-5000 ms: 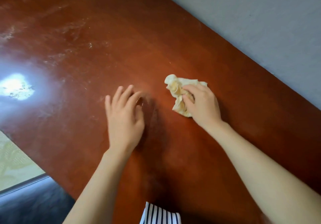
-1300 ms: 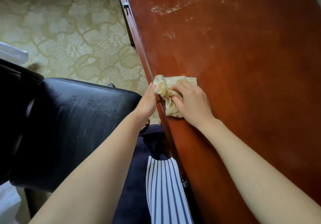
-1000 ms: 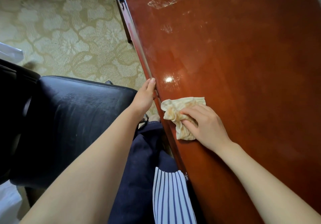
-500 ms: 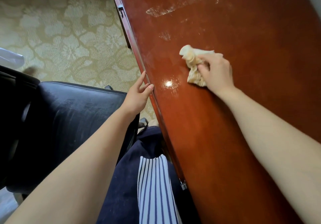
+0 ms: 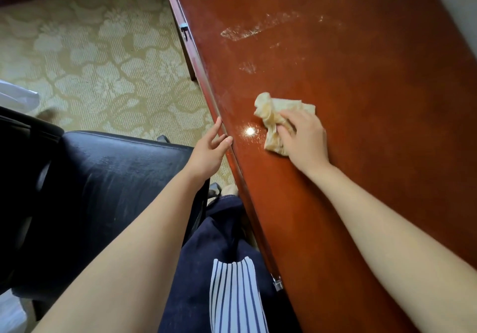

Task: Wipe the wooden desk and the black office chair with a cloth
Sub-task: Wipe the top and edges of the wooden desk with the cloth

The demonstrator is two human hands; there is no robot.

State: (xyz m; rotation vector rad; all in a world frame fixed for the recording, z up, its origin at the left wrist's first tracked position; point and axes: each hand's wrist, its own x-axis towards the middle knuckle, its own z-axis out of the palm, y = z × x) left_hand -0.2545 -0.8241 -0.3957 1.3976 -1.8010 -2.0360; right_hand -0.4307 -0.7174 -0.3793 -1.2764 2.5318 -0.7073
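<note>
On wooden desk (image 5: 361, 126), right hand (image 5: 305, 139) grip bunches cloth (image 5: 271, 115); left hand (image 5: 209, 149) grip loose, empty, touching desk edge.

The crumpled beige cloth (image 5: 271, 115) lies on the reddish-brown wooden tabletop (image 5: 361, 126), near its left edge; the black leather office chair (image 5: 103, 177) stands left of it.

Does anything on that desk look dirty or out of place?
Yes. Whitish streaks smear the glossy wooden desk beyond the crumpled cloth that the right hand grips, with a smaller patch nearer it. They dull the shine there. The black office chair seat also looks greyed, perhaps with dust.
</note>
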